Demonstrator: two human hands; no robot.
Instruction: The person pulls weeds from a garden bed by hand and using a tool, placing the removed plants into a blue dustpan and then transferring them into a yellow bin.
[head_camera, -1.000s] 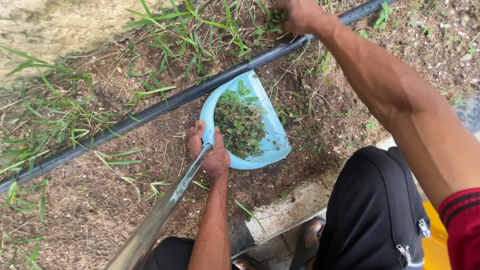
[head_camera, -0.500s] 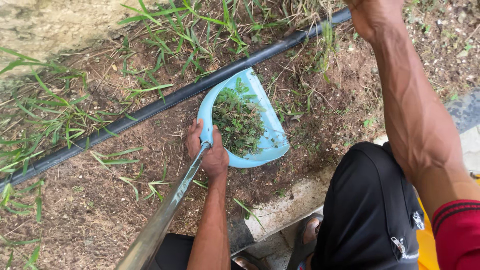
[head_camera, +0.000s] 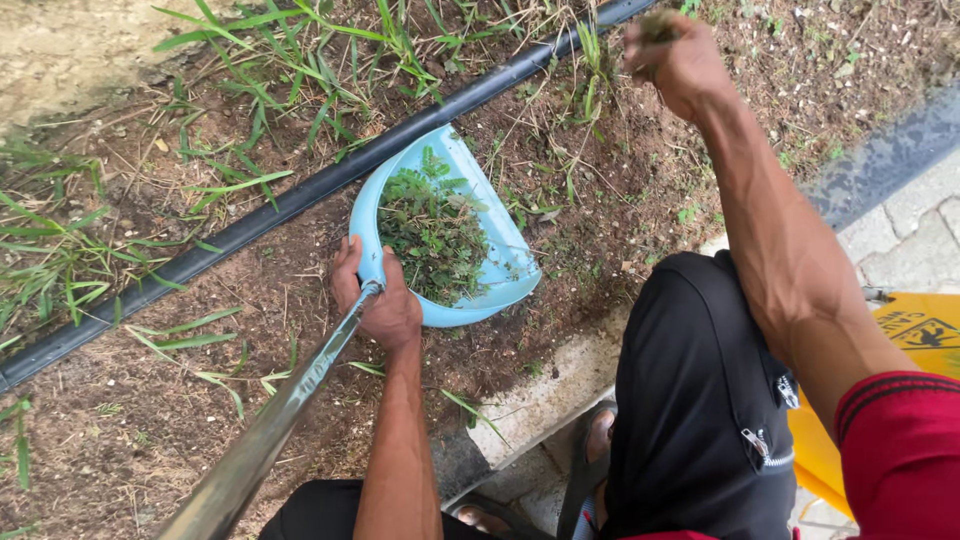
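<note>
One tuft (head_camera: 655, 28) is pinched in your right hand (head_camera: 680, 65); drop it at seven o'clock into the dustpan (head_camera: 500, 240), which your left hand (head_camera: 385, 305) grips steady.

The left hand (head_camera: 378, 300) is resting low at about seven o'clock, fingers curled tight, forearm running straight back toward six o'clock. The right hand (head_camera: 678, 62) is hanging raised at one o'clock, fist closed, arm stretching out nearly straight, veins standing out.
</note>
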